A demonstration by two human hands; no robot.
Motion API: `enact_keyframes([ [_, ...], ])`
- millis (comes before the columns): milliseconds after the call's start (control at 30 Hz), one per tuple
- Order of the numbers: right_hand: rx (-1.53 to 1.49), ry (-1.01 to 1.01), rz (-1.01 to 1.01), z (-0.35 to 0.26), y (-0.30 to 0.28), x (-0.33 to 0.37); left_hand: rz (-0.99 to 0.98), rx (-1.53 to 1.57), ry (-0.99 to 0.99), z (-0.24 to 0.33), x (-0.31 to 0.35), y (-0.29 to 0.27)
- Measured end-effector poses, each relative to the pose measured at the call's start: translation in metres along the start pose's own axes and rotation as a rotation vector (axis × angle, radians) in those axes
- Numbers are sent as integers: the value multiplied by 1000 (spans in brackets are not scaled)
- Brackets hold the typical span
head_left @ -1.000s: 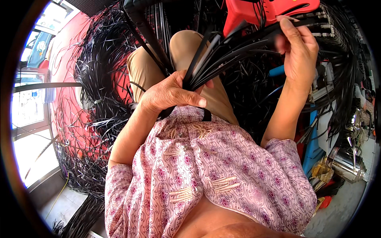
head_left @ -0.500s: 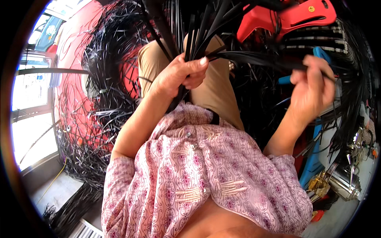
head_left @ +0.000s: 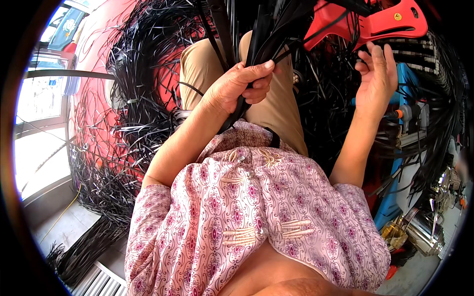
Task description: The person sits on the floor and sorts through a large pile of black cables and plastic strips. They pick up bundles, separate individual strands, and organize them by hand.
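Over my lap, my left hand (head_left: 244,88) is closed round a bundle of flat black strips (head_left: 264,47), thumb laid across them. The strips fan out upward past my knees, and their lower ends come out below the fist. My right hand (head_left: 376,76) is raised to the right of the bundle, fingers apart and slightly curled, with nothing in it. Beyond that hand is a red plastic chair (head_left: 340,27), partly crossed by black strips.
A large heap of tangled black strips (head_left: 131,74) lies over a red surface (head_left: 91,64) at left. On the right are a blue frame (head_left: 390,204), a shiny metal canister (head_left: 424,232) and more hanging strips. A dark bundle (head_left: 89,251) lies on the floor at lower left.
My right hand has let go of the strips it was drawing out to the right and has moved up, its fingers spreading. My left hand has shifted slightly right, still gripping the bundle.
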State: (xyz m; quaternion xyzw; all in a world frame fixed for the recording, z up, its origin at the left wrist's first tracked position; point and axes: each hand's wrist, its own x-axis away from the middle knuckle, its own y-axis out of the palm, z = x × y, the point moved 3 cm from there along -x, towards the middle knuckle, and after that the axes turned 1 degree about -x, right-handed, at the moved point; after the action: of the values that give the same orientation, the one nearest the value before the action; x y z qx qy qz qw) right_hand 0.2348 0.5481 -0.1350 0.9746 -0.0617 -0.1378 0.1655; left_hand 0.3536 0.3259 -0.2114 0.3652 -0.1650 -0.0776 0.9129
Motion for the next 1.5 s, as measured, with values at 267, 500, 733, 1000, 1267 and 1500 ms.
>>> enact_keyframes([
  [267,232,116,-305,1,51,63,55,-137,9,0,2,5],
  [500,435,85,-431,20,64,70,62,-200,28,3,7,14],
  [733,232,136,-376,4,71,66,75,-314,30,-3,4,17],
  [1000,59,352,-288,2,50,60,51,-491,-9,-7,8,26],
  [1267,-65,314,-301,12,38,62,41,-200,-25,-5,14,23],
  [1500,-4,197,-492,1,40,66,38,-419,-34,-7,16,23],
])
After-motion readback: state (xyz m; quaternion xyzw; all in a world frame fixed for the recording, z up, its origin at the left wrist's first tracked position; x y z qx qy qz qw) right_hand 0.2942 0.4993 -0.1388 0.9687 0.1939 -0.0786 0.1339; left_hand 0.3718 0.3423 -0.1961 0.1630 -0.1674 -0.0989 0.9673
